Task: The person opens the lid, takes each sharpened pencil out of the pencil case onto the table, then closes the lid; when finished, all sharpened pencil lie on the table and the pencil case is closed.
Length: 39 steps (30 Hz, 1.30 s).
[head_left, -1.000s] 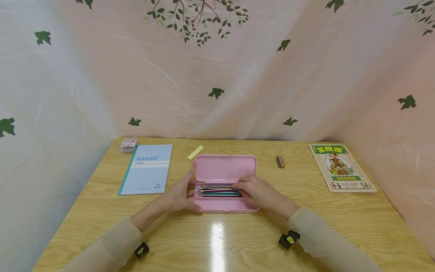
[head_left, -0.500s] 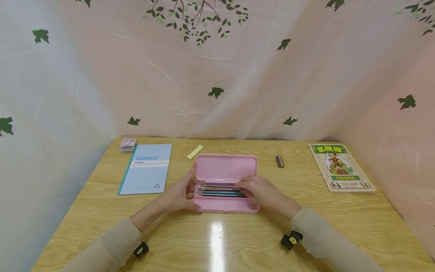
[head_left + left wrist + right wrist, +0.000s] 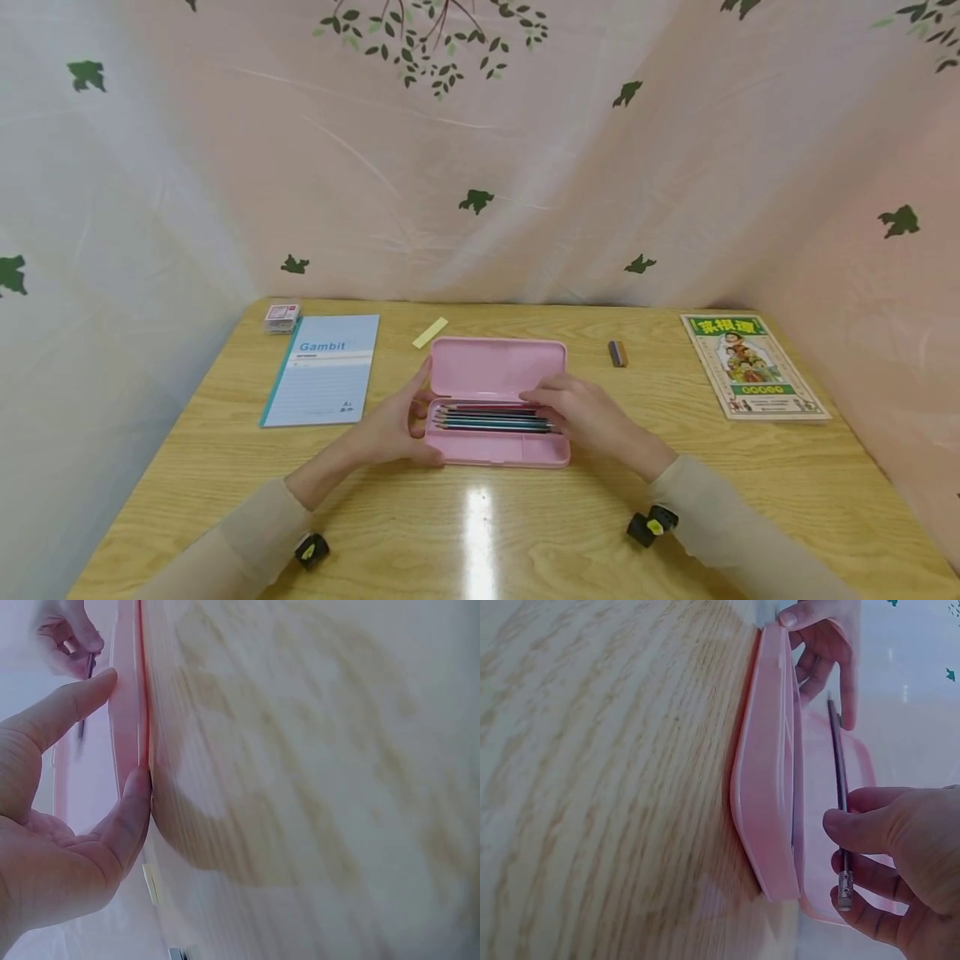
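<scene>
A pink pencil case [image 3: 472, 454] lies open on the table, its lid [image 3: 498, 367] tipped back. Several pencils [image 3: 491, 423] lie side by side in its rear compartment, points to the left. My left hand [image 3: 386, 429] holds the case by its left end, thumb at the front corner and fingers along the side. Between thumb and fingertips, my right hand [image 3: 588, 417] pinches one dark pencil [image 3: 838, 761] near its eraser end. The right wrist view shows this pencil raised over the case, its eraser end toward the palm.
Left of the case lies a blue Gambit notebook [image 3: 322, 375], with a small boxed item [image 3: 282, 317] beside its far corner. A yellow strip [image 3: 431, 332] and a small brown-and-purple block [image 3: 617, 354] lie behind the case. An illustrated booklet [image 3: 753, 367] is at the right.
My right hand has shifted a little to the right over the pencils, which have changed arrangement and show more of their right ends. My left hand stays at the case's left end.
</scene>
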Motion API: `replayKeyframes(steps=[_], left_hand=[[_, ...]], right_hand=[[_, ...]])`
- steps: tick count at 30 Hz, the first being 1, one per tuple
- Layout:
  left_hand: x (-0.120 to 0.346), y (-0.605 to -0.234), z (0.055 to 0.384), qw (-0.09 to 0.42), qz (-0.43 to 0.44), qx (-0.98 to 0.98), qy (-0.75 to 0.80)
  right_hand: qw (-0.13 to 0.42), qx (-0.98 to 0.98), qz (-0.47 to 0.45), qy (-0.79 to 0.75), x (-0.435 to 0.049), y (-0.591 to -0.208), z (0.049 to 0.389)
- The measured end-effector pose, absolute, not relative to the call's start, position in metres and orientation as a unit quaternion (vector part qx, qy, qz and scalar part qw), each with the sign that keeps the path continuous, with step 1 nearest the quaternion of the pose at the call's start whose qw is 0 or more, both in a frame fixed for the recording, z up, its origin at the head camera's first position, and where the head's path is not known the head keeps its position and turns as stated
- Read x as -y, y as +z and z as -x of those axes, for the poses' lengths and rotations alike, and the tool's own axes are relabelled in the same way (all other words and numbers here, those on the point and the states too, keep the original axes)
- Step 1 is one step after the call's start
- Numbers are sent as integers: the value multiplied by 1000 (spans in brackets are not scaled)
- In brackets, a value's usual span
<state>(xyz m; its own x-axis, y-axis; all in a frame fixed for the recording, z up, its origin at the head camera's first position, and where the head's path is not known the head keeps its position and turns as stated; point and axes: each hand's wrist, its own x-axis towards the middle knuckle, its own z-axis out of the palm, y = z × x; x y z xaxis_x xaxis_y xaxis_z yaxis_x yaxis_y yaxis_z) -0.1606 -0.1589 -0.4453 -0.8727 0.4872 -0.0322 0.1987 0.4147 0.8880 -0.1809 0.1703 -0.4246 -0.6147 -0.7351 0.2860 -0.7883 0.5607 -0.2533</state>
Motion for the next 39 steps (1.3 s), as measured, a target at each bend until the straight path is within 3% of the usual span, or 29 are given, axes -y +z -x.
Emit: replayKeyframes(steps=[16,39], left_hand=[[159,-446,160,152,-210,-803,536],[155,-440,155,136,-170,-856,470]], right_hand=[[100,874,-420,222,-198,-420,187],[164,889,-369,218,-273,-428,191]])
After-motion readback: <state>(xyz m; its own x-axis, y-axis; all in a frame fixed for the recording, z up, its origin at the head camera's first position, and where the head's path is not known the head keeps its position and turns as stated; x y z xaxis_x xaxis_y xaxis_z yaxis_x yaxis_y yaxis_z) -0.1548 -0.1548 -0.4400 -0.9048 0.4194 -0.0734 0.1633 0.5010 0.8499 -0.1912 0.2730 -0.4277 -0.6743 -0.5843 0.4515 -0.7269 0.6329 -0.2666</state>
